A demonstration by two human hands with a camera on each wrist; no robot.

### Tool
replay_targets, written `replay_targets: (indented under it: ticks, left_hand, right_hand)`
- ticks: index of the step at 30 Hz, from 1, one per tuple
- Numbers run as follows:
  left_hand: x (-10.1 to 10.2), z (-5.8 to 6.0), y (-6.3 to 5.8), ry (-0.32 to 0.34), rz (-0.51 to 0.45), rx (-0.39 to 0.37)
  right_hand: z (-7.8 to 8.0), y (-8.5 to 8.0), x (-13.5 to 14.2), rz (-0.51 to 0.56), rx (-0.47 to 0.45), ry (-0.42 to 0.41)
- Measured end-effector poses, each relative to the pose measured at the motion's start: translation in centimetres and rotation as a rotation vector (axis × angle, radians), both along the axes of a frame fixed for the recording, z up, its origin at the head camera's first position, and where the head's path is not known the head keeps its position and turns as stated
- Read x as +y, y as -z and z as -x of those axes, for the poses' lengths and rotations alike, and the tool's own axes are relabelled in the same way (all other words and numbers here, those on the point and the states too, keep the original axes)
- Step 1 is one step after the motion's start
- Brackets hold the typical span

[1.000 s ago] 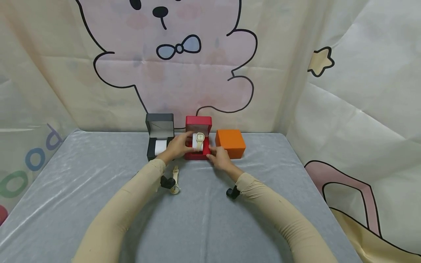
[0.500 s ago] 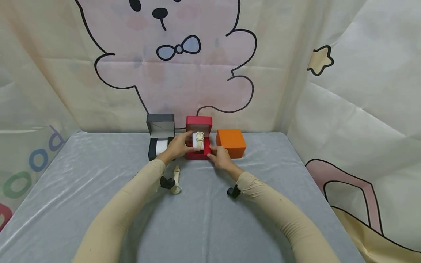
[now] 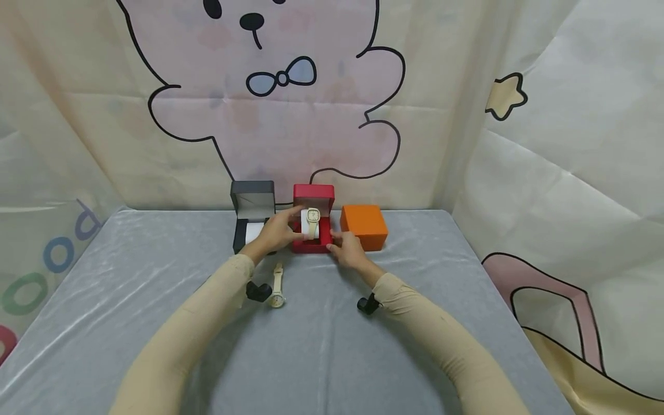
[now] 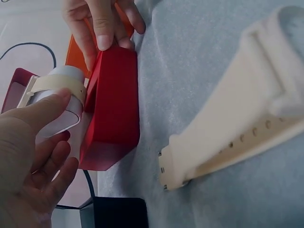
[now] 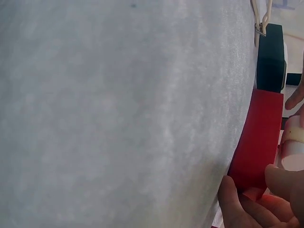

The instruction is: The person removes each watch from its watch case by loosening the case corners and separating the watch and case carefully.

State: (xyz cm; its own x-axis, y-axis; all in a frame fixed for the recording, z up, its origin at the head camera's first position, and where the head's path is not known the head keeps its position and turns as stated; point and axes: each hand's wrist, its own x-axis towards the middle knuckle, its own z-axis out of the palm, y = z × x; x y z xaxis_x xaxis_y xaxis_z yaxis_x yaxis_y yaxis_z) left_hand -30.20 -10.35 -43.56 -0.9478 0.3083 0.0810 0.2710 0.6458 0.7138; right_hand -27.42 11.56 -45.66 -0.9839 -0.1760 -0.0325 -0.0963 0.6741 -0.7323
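My left hand (image 3: pixel 275 232) grips a cream-strapped watch (image 3: pixel 313 215) wrapped round a white cushion (image 4: pixel 56 126), its thumb pressing the strap in the left wrist view. Cushion and watch are at the mouth of a red watch box (image 4: pixel 116 95), whose lid stands raised behind them. At the box's right side, my right hand (image 3: pixel 349 249) holds the front corner between thumb and fingers; part of that hand is cut off in the right wrist view. A second cream watch (image 3: pixel 277 291) lies on the table below the left wrist.
Left of the red box stands an open black watch box (image 3: pixel 240 233) with a white cushion (image 3: pixel 254 231) inside. To the right is a closed orange box (image 3: pixel 364 225). All sit on a grey cloth-covered table (image 3: pixel 321 346) near its back edge, before a printed curtain.
My left hand has shifted slightly left, with the watch and its cushion moving along. The right hand keeps its hold on the red box's corner.
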Motion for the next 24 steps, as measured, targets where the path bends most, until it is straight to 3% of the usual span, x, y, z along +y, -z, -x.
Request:
replay_targets:
  ticks: [8,24]
  left_hand:
    - [-0.3,-0.9,-0.7,0.012,-0.030,-0.031]
    - [-1.1,-2.1,-1.4,0.001,-0.072,-0.071]
  right_hand:
    - [-0.2,-0.2,0.2,-0.006,0.022,-0.017]
    - [-0.6,-0.9,0.2,0.048,-0.073,-0.039]
